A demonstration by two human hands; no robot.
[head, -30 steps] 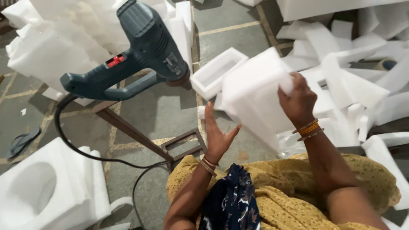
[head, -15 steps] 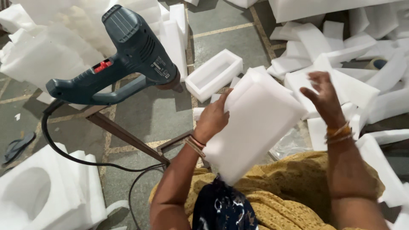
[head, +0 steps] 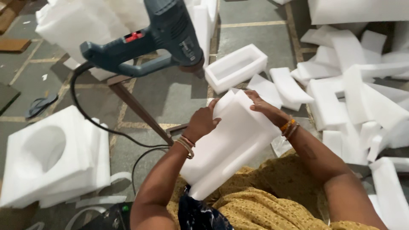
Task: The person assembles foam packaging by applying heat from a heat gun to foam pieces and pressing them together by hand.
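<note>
A folded white foam sheet point(head: 230, 145) slants across my lap, its far end raised toward the heat gun. My left hand point(head: 202, 121) grips that far end from the left side. My right hand point(head: 264, 108) presses on the top edge from the right, fingers curled over the fold. Both wrists carry bangles. A blue-grey heat gun point(head: 164, 36) is fixed on a metal stand point(head: 136, 106) above the floor, its nozzle pointing right and slightly down, a short way above my hands.
A stack of moulded foam pieces with round hollows point(head: 51, 157) lies at the left. A white foam box point(head: 236, 68) sits on the tiled floor beyond my hands. Several loose foam strips point(head: 353, 89) are heaped at the right. A black cable point(head: 102, 127) loops below the stand.
The foam sheet has come down from the right into my lap. My left hand went from empty to gripping its end, and my right hand shifted left onto the top edge.
</note>
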